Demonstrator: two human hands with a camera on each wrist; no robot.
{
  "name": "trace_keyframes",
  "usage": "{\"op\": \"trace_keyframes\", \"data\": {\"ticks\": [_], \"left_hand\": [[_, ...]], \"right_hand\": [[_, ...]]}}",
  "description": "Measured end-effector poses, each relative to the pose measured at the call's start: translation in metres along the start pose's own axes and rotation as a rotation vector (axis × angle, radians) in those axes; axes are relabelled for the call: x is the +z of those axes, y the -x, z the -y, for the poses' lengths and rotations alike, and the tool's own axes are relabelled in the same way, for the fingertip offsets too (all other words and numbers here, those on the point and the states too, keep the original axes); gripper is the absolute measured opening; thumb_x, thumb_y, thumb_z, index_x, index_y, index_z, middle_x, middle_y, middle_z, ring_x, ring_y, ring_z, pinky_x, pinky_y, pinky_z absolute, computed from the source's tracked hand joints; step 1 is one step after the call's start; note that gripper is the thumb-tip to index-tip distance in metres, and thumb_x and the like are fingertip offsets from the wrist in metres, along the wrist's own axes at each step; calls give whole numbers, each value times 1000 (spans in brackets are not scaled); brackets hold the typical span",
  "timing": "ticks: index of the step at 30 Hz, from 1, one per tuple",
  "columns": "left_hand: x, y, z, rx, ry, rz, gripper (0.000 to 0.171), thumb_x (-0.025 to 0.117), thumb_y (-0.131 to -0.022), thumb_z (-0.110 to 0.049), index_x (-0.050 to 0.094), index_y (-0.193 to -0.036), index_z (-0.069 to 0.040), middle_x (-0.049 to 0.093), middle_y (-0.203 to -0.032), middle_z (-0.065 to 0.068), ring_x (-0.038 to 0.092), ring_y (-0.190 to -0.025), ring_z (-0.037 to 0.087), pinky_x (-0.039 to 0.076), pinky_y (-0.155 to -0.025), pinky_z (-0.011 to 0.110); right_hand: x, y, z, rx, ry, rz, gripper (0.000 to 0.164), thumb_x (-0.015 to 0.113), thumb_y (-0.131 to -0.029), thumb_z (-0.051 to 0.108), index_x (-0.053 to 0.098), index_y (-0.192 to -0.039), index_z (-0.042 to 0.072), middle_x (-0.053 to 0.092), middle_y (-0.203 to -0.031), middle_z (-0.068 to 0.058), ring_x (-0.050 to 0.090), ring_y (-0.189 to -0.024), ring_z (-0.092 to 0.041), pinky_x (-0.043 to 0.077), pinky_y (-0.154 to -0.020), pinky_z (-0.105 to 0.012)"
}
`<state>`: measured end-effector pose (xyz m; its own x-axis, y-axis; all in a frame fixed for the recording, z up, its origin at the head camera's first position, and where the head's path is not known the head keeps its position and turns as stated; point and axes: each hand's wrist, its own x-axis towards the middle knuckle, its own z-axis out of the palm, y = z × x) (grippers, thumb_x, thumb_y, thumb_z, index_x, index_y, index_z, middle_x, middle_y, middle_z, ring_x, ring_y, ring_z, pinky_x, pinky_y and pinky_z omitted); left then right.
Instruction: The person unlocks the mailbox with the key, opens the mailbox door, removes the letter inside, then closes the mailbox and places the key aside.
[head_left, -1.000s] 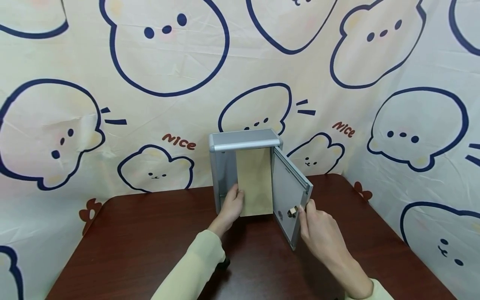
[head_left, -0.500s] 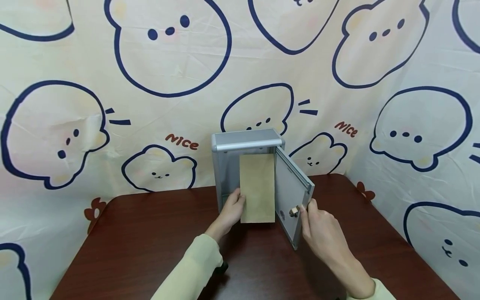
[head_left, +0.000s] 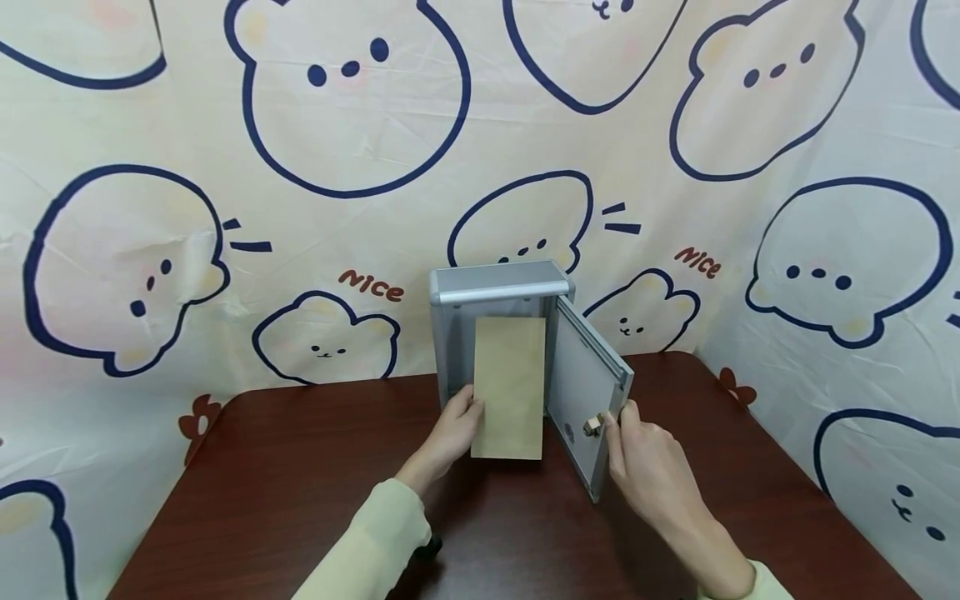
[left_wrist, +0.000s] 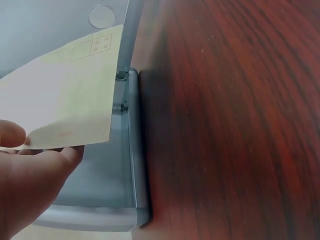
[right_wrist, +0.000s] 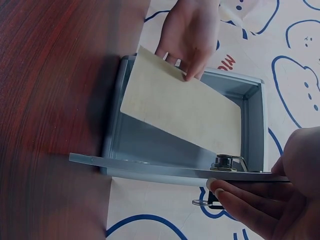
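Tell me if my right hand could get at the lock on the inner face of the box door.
Probably yes: the right hand holds the open door by its edge, just beside the lock, with nothing visible between them.

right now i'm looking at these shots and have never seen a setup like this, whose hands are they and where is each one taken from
There is no machine: you see a person's bare left hand and right hand. The head view comes from a camera worn on the head, looking forward and down; the other two views come from wrist-worn cameras, one per hand. On the wood-grain table stands a gray metal box, its door swung open. The left hand pinches a tan paper envelope at the opening, and the right hand holds the door's edge near the lock.
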<state>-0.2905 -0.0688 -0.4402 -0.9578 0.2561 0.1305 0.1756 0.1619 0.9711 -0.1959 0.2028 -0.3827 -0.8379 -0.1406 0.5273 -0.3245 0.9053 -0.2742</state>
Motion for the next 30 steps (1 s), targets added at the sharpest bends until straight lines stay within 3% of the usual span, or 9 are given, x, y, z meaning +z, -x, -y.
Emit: {"op": "trace_keyframes", "data": {"ticks": [8,11,18,26,30], "left_hand": [[-5,11,-2,14,-68,11,32,35,-111,-12,50,-137,2,62,-122,19,58,-115,29,50,-96,46],[-8,14,-2,29,-81,31,27,36,-111,-10,54,-129,0,65,-110,17,63,-98,26,54,-84,40],[-22,23,-4,54,-123,101,24,39,-110,-8,56,-124,1,67,-104,15,64,-88,23,54,-73,37],[-41,31,-5,84,-351,167,24,43,-109,-8,60,-125,-5,69,-104,10,63,-82,19,52,-70,34],[-49,31,-8,120,-442,220,23,45,-108,-7,62,-124,-6,69,-108,8,63,-87,17,53,-74,35]], "right_hand": [[0,0,-1,0,4,4,25,49,-107,17,47,-87,3,35,-56,1,36,-46,-13,30,-42,-28],[0,0,-1,3,5,5,25,49,-107,17,47,-87,4,35,-56,1,36,-47,-13,30,-42,-28],[0,0,0,1,6,-4,26,49,-107,17,46,-85,4,35,-56,1,36,-46,-13,30,-42,-29],[0,0,0,-7,10,-15,26,49,-107,17,46,-84,4,34,-56,2,35,-46,-13,29,-41,-29],[0,0,0,-11,12,-20,26,49,-107,16,45,-84,5,34,-56,2,35,-46,-13,29,-41,-29]]}}
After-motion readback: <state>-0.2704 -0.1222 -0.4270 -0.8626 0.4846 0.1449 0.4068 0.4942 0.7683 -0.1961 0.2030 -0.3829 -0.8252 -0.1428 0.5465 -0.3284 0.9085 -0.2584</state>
